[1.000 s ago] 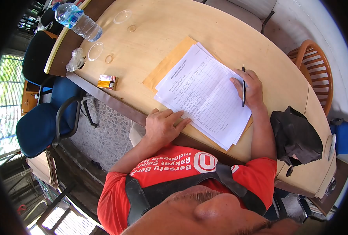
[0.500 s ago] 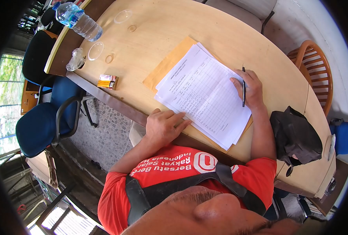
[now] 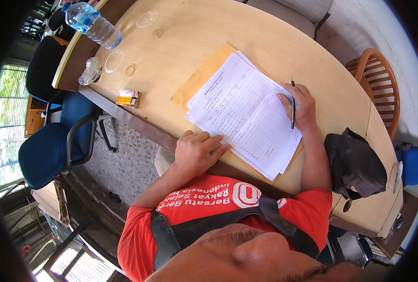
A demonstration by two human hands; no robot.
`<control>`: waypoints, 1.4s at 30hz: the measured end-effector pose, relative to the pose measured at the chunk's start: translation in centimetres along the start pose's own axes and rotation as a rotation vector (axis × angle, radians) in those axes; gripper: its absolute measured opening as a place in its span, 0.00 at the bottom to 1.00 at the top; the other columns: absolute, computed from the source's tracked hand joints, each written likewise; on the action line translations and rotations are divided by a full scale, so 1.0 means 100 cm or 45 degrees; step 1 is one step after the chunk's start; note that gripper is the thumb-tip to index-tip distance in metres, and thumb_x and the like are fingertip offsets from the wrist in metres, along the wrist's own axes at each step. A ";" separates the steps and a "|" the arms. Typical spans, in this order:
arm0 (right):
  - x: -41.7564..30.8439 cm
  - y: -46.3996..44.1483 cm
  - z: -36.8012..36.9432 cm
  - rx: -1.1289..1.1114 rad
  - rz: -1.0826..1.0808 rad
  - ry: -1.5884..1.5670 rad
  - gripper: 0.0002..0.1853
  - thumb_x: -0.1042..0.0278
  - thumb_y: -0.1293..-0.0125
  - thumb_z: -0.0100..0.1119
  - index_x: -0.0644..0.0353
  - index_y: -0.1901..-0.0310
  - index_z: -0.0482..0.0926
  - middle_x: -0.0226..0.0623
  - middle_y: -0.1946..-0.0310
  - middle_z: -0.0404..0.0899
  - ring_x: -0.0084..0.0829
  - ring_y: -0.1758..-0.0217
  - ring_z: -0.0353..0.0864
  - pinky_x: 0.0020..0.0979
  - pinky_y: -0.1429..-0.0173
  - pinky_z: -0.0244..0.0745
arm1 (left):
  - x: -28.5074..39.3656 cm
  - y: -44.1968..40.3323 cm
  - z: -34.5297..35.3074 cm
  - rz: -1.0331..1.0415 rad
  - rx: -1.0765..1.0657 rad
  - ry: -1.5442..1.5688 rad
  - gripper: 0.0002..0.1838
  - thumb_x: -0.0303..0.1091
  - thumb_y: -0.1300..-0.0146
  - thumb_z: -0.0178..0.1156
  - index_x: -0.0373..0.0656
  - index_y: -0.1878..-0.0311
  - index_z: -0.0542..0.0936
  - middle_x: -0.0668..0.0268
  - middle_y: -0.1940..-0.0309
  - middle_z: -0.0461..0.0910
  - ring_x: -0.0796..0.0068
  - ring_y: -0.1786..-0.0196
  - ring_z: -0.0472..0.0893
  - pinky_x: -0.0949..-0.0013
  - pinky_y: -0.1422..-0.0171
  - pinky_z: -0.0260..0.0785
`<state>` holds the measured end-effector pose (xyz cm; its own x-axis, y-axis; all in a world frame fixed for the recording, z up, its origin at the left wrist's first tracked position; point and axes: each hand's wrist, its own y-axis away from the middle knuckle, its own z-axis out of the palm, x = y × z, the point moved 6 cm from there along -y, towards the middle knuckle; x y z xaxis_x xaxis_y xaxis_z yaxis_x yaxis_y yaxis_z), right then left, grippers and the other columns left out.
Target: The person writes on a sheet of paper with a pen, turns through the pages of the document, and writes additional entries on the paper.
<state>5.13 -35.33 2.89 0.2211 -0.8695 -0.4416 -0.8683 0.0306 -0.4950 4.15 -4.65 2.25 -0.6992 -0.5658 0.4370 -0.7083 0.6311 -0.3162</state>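
A stack of white paper sheets (image 3: pixel 260 127), the top one a printed table partly filled with handwriting, lies at a slant on the table. Beneath it a brown envelope (image 3: pixel 190 89) shows along the left and upper edges. My right hand (image 3: pixel 302 107) rests at the sheets' right edge and holds a black pen (image 3: pixel 293 110) between its fingers, its tip pointing away from me. My left hand (image 3: pixel 197 149) lies at the lower left edge of the sheets, thumb and index finger apart and touching the paper, other fingers loosely bent, nothing in it.
A cigarette pack (image 3: pixel 128 98), a water bottle (image 3: pixel 96 28), clear plastic lids (image 3: pixel 114 61) and a crumpled plastic piece (image 3: pixel 90 71) are on the table's left. A black cloth bag or cap (image 3: pixel 357 162) lies at right. Blue chair (image 3: pixel 54 145) and wooden chair (image 3: pixel 377 89) stand nearby.
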 end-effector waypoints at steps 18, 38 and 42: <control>-0.001 0.000 -0.001 0.002 -0.007 0.005 0.14 0.69 0.38 0.76 0.61 0.51 0.87 0.41 0.66 0.82 0.42 0.62 0.82 0.40 0.58 0.79 | 0.003 -0.002 -0.001 0.040 -0.049 0.023 0.14 0.47 0.41 0.77 0.49 0.61 0.90 0.70 0.78 0.81 0.66 0.76 0.82 0.62 0.67 0.72; 0.000 0.000 -0.001 -0.022 0.012 0.011 0.15 0.68 0.38 0.77 0.62 0.51 0.87 0.41 0.64 0.83 0.42 0.61 0.83 0.40 0.57 0.79 | 0.004 -0.001 -0.001 0.108 -0.032 0.060 0.12 0.46 0.40 0.76 0.49 0.61 0.90 0.71 0.81 0.77 0.68 0.78 0.78 0.63 0.70 0.69; -0.001 -0.001 -0.002 -0.006 -0.005 0.007 0.15 0.70 0.38 0.76 0.62 0.51 0.87 0.42 0.65 0.82 0.43 0.62 0.82 0.40 0.58 0.79 | 0.005 -0.002 0.000 0.142 -0.040 0.072 0.11 0.45 0.40 0.76 0.50 0.61 0.90 0.72 0.80 0.76 0.68 0.78 0.78 0.63 0.71 0.69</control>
<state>5.12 -35.33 3.13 0.2220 -0.8723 -0.4357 -0.8696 0.0250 -0.4932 3.97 -5.07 2.50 -0.7663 -0.4608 0.4477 -0.6224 0.7054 -0.3392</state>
